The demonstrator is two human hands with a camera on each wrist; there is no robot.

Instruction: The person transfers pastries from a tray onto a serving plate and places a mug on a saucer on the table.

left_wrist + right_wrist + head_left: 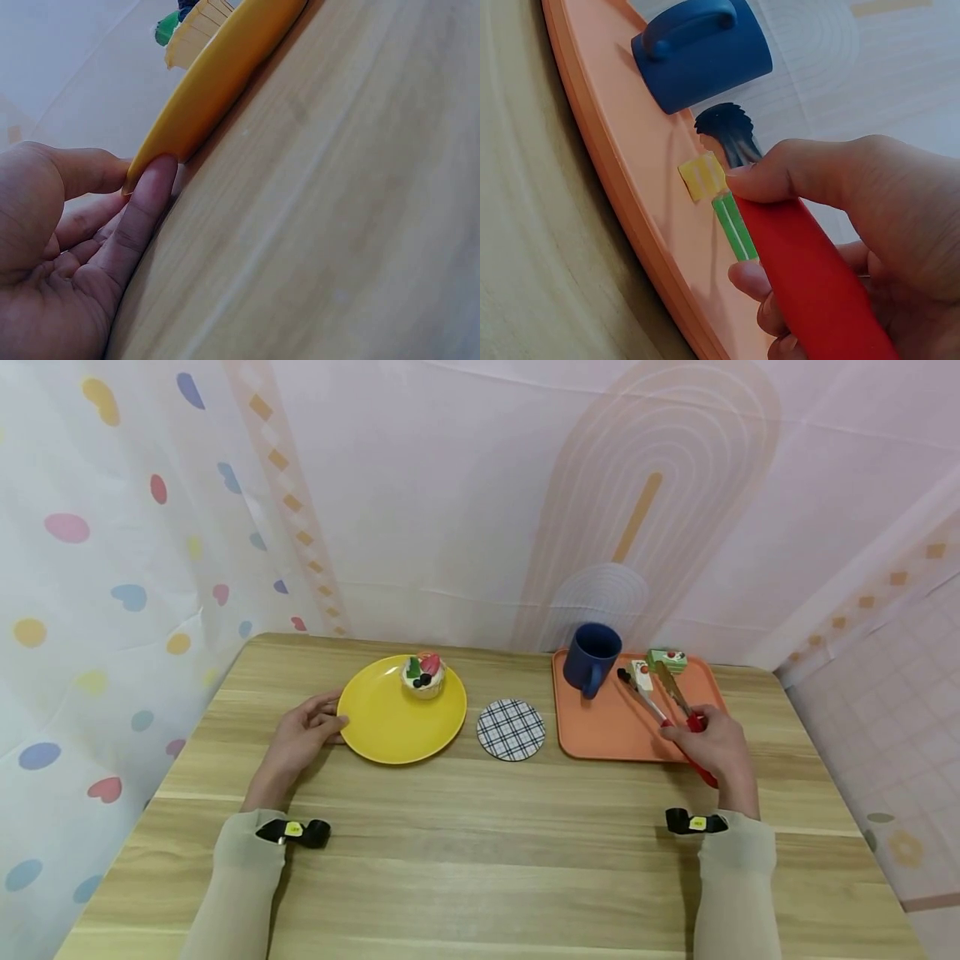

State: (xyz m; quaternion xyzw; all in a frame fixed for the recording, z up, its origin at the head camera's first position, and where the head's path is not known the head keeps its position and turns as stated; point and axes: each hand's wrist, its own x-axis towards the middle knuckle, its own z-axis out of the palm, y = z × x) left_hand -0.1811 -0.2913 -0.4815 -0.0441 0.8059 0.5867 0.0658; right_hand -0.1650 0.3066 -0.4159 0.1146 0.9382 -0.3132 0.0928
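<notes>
Red-handled tongs (802, 274), arms apart, are gripped by the right hand (716, 742) over the right side of the orange tray (600, 728), near the tabletop's (487, 852) far edge. The left hand (302, 737) pinches the left rim of the yellow plate (382, 728), bearing a cupcake (423, 680). A checked coaster (511, 729) separates plate and tray; a blue mug (591, 653) occupies the tray's far left corner.

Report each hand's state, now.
Left hand: pinching the rim of the round yellow plate.
Right hand: holding the red-handled metal tongs.
</notes>
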